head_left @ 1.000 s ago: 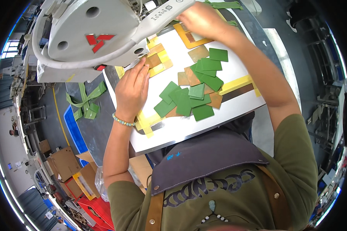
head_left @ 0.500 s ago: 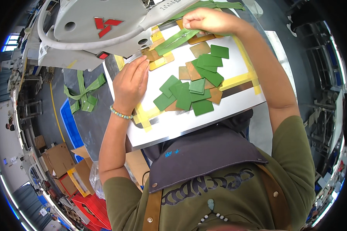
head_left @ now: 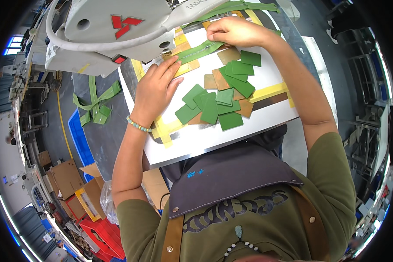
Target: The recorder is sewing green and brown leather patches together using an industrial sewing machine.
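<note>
Right hand [head_left: 238, 32] has its fingers pinched on the green zipper strip [head_left: 198, 53], right by the grey machine [head_left: 102, 28]. Left hand [head_left: 155, 94] — fingers straightish, thumb apart, tips touching the strip's left end.

I see two hands [head_left: 239, 33], one green zipper [head_left: 198, 53] between them, one machine [head_left: 98, 30] upper left; at centre, ten-plus green cards [head_left: 209, 109], five-plus tan cards [head_left: 228, 55].
</note>
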Tool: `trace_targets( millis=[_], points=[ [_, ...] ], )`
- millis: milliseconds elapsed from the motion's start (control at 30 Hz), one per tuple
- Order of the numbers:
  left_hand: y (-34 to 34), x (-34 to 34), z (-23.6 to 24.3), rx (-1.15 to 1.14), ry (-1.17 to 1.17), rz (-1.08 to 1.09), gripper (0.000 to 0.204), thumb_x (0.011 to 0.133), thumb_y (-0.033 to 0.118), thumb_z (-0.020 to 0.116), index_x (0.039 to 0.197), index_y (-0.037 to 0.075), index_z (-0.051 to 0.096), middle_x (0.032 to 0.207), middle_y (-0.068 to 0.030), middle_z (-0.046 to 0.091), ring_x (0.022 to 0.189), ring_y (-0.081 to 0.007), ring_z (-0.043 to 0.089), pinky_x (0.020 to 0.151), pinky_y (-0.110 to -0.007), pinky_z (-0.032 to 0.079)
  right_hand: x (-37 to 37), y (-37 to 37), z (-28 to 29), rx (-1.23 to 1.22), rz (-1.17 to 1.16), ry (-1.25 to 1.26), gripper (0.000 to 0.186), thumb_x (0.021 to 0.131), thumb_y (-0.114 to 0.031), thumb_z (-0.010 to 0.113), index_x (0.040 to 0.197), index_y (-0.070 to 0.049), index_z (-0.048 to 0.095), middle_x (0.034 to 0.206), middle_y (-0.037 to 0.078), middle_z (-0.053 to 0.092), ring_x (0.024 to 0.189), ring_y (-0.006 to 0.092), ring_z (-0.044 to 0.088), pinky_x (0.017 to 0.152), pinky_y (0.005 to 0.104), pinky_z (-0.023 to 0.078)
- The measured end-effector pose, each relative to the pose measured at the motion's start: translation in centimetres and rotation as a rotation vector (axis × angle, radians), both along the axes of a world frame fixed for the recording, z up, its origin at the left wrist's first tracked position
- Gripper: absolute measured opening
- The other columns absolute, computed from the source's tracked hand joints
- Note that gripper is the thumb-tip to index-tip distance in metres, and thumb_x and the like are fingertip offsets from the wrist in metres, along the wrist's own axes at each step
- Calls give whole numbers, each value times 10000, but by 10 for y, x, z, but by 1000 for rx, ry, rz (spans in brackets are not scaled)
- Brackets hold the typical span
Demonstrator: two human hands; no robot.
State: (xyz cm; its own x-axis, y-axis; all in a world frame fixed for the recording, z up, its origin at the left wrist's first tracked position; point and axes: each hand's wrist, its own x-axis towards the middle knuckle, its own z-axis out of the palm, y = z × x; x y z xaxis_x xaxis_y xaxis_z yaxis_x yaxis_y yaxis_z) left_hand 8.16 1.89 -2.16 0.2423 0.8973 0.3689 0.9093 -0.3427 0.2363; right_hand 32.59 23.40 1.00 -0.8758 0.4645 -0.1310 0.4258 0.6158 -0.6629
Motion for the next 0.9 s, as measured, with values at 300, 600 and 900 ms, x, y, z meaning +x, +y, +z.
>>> trace_targets(
  millis=[300,600,900],
  points=[
    [3,-3,-8,34,-67,-28,346,954,191,775,1272,61,738,1335,-24,725,1021,-245,699,885,-360,598,53,10,52,259,-307,-270,251,1017,-188,695,1154,9,767,1103,147,772,1010,272,721,897,397,564],
    [0,0,-3,52,-54,7,397,925,120,801,1291,6,697,1402,-82,708,1158,-313,708,965,-397,589,-36,-18,-22,-252,-140,383,490,1061,-171,598,1524,-18,554,1409,123,679,1232,212,694,1072,340,540],
    [2,0,-7,111,56,-13,397,911,164,805,1258,3,698,1359,-66,697,981,-265,677,874,-381,587,-8,-12,-16,-258,-99,492,265,1040,-131,600,1241,-11,725,1189,93,749,1094,216,694,1057,342,539]
  ],
)
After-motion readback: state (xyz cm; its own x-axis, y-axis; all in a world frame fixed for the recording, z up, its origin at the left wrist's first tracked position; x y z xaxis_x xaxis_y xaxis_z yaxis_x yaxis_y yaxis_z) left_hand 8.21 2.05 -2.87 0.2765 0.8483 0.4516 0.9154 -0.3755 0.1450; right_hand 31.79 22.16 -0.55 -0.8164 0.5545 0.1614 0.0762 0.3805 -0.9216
